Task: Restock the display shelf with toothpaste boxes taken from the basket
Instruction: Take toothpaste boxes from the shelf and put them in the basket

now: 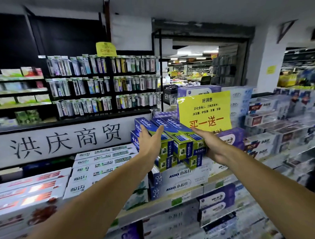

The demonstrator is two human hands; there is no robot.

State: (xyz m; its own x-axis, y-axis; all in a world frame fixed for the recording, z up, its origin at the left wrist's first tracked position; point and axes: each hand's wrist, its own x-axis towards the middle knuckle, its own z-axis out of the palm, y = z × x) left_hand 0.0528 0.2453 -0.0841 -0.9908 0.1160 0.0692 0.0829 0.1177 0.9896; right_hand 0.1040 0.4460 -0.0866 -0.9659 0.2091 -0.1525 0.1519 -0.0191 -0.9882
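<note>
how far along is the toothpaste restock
Done: two layers of blue-green toothpaste boxes already sit on the white cartons. In hand: left hand and right hand press the top row's sides, apparently squaring it. Left: cannot say; the basket is out of view.

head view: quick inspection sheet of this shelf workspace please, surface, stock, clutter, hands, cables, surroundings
surface: display shelf, tiers packed with boxed toothpaste
job's things: blue-green toothpaste boxes stacked on white boxes; basket not in view
clutter: yellow sign right behind the stack
hands: left hand and right hand flat against either side of the top blue-green boxes, fingers straight
cables: nothing seen
surroundings: toothbrush racks at left; doorway to store aisles behind
</note>
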